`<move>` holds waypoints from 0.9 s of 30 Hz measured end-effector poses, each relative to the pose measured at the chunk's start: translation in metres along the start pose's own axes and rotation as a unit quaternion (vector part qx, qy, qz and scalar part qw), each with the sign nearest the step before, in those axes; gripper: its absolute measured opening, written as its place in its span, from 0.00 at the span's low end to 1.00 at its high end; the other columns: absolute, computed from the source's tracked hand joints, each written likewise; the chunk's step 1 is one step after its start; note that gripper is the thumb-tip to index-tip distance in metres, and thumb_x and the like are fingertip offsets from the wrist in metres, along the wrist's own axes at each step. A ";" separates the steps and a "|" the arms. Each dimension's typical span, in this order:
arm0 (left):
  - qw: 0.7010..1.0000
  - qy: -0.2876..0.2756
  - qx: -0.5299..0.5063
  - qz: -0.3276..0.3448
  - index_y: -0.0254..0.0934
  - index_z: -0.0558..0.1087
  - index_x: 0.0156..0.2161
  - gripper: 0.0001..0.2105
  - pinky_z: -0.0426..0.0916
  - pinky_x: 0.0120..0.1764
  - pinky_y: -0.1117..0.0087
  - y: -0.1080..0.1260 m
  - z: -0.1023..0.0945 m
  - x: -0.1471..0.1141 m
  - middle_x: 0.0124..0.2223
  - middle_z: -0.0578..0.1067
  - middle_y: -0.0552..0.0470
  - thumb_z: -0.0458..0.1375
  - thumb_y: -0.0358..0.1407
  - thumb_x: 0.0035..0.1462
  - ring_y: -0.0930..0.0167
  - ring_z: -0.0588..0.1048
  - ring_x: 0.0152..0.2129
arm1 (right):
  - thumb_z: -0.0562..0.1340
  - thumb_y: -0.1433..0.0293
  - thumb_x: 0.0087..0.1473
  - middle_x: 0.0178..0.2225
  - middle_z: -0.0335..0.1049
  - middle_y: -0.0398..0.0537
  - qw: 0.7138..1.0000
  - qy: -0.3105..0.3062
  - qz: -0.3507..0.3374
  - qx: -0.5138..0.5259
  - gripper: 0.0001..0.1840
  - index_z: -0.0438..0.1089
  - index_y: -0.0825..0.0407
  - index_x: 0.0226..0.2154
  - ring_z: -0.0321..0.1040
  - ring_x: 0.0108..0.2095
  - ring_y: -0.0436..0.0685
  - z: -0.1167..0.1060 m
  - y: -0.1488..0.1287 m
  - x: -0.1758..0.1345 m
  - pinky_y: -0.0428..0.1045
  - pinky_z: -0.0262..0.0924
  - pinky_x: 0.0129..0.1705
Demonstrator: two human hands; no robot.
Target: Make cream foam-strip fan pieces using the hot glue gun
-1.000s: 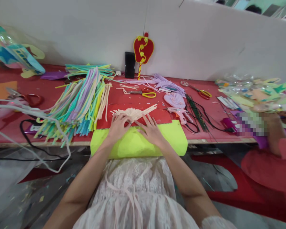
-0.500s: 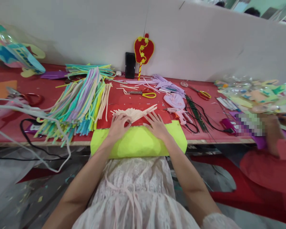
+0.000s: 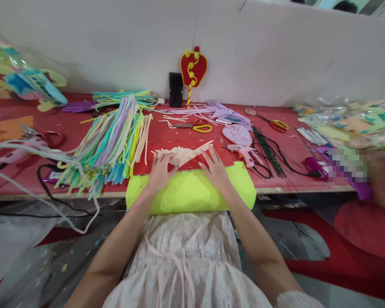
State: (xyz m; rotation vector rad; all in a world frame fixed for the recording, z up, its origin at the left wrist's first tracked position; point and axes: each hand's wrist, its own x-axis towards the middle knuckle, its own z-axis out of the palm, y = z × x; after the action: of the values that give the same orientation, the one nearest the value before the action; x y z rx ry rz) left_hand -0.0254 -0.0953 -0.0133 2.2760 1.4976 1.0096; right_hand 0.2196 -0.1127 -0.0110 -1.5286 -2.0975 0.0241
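Cream pipe cleaners (image 3: 179, 154), cut short, lie in a fan on a red sheet (image 3: 141, 167) in front of me. My left hand (image 3: 160, 172) rests at the left part of the fan, fingers bent and apart, fingertips on or just beside the pieces. My right hand (image 3: 215, 167) is at the right end, where a few pieces slant upward; its fingers are spread and the tips touch or nearly touch them. Under both wrists, a bright yellow-green sheet (image 3: 189, 192) hangs over the table edge.
Coloured pipe cleaners (image 3: 112, 137) are heaped on the left. Yellow-handled scissors (image 3: 201, 126), a pink glue gun (image 3: 245, 153) and a lilac round piece (image 3: 237, 134) lie beyond my hands. A phone (image 3: 176, 90) and a red ornament (image 3: 193, 69) stand by the wall. A co-worker's arm (image 3: 380, 175) is at right.
My right hand has shifted slightly right and its fingers have bent a little at the slanting pieces. The left hand stays nearly in place. The whole view has moved slightly.
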 end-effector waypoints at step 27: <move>0.952 -0.263 0.107 -0.111 0.38 0.75 0.38 0.21 0.65 0.36 0.66 -0.005 -0.008 0.118 0.37 0.77 0.45 0.67 0.38 0.33 0.60 0.75 0.33 | 0.50 0.68 0.62 0.50 0.64 0.55 0.985 0.091 0.054 0.137 0.17 0.68 0.49 0.48 0.62 0.53 0.60 0.020 -0.036 -0.009 0.58 0.58 0.57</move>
State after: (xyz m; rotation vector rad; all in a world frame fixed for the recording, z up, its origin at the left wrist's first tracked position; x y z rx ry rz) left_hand -0.0062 0.0086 0.0395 2.1984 1.6190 0.1559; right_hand 0.1816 -0.1274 -0.0200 -1.4195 -1.7843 0.1978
